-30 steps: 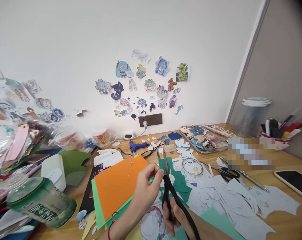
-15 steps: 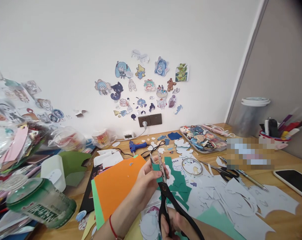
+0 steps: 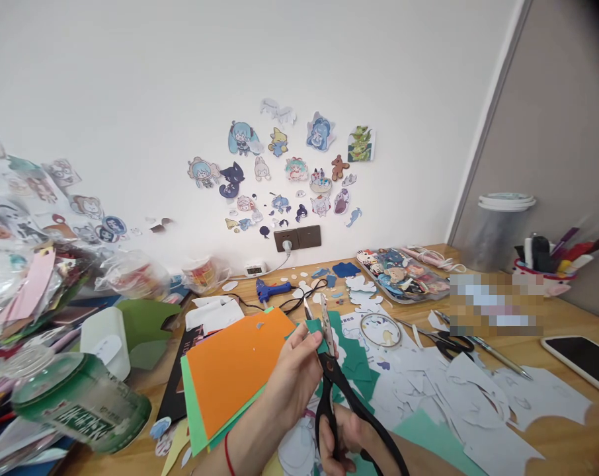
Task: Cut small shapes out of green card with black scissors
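Observation:
My left hand (image 3: 293, 378) pinches a small dark green paper piece (image 3: 315, 328) and holds it up over the desk. My right hand (image 3: 346, 439), low in the frame, grips the black handles of a pair of scissors (image 3: 335, 390). The scissor blades point upward and are spread, with the green piece between them. Beneath my hands lie dark green paper scraps (image 3: 356, 363) and white paper offcuts (image 3: 458, 390). A red string circles my left wrist.
An orange sheet (image 3: 233, 367) on green sheets lies left of my hands. A green jar (image 3: 79, 403) lies on its side at left. A blue glue gun (image 3: 272, 289), a tape ring (image 3: 381, 329), second scissors (image 3: 445, 342), a phone (image 3: 580, 357) and a sticker tray (image 3: 403, 274) sit around.
The scissor blades have opened and shifted slightly while my left hand turned the green piece between them. The handles moved a little lower and to the left.

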`<state>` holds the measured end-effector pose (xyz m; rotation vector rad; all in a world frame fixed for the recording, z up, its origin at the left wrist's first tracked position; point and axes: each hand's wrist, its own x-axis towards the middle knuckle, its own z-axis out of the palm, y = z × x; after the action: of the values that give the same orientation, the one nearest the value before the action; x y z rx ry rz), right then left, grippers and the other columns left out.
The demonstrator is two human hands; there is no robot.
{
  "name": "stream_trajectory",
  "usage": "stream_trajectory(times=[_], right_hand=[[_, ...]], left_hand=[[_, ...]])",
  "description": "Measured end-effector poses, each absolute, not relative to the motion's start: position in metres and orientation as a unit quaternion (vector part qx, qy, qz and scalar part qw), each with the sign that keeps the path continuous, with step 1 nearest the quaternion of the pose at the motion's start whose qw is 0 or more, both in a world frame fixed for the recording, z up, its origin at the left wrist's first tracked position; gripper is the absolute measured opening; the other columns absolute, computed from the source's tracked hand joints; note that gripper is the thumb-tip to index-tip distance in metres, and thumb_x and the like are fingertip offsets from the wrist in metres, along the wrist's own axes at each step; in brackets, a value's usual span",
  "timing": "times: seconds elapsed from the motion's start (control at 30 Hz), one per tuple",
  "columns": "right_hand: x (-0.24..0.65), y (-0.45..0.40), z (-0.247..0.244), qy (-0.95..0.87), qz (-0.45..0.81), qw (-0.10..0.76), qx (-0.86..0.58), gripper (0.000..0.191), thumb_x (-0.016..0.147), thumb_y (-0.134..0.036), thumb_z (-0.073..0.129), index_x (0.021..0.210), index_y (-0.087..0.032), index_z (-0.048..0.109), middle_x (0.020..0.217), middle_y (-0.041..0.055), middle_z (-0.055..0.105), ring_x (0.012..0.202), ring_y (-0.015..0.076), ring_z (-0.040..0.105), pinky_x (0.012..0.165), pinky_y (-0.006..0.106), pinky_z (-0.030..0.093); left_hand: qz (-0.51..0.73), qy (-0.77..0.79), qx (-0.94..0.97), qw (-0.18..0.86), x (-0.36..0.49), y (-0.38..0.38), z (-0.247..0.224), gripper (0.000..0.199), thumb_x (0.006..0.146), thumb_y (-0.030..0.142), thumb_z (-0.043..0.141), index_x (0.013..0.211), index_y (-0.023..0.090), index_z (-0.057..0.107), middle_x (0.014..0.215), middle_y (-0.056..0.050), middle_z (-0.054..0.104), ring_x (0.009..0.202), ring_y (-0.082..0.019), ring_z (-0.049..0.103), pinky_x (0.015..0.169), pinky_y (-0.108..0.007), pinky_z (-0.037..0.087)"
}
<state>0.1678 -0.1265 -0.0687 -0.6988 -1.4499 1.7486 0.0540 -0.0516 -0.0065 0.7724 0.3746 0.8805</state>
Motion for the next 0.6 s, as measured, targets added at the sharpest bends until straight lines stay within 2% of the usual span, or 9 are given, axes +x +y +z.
stream_trajectory(times=[0.13,0.27,0.4,0.6], right_hand=[[0.168,-0.128,-0.061,-0.573,0.675,0.378,-0.271,0.062,0.081,-0.075,0.022,0.081,-0.016,0.04,0.064,0.0008,0.043,0.057,0.0102,0.037,0.056,0.024,0.028],[0.171,-0.131,-0.057,-0.589,0.656,0.386,-0.272,0.069,0.074,-0.081,0.024,0.083,-0.016,0.042,0.068,0.0028,0.045,0.061,0.012,0.039,0.058,0.026,0.029],[0.171,-0.131,-0.057,-0.589,0.655,0.387,-0.274,0.068,0.076,-0.08,0.024,0.083,-0.016,0.043,0.068,0.0028,0.045,0.059,0.0117,0.038,0.057,0.026,0.029],[0.172,-0.132,-0.052,-0.59,0.659,0.378,-0.274,0.066,0.074,-0.081,0.027,0.081,-0.016,0.041,0.067,0.001,0.044,0.059,0.011,0.038,0.058,0.026,0.028]], left_hand=[[0.412,0.167,0.364,0.819,0.053,-0.047,-0.004,0.023,0.073,0.022,0.069,0.094,0.016,0.061,0.069,0.001,0.057,0.06,-0.008,0.051,0.06,-0.019,0.041],[0.413,0.161,0.374,0.814,0.051,-0.044,-0.005,0.015,0.071,0.021,0.069,0.083,0.015,0.061,0.068,0.001,0.055,0.059,-0.008,0.049,0.058,-0.02,0.04],[0.416,0.162,0.389,0.806,0.049,-0.043,-0.005,0.012,0.072,0.02,0.067,0.08,0.016,0.058,0.073,0.001,0.055,0.063,-0.009,0.05,0.061,-0.021,0.04],[0.424,0.189,0.428,0.775,0.049,-0.043,-0.002,0.02,0.074,0.033,0.068,0.077,0.016,0.058,0.074,-0.001,0.057,0.064,-0.01,0.051,0.063,-0.023,0.041]])
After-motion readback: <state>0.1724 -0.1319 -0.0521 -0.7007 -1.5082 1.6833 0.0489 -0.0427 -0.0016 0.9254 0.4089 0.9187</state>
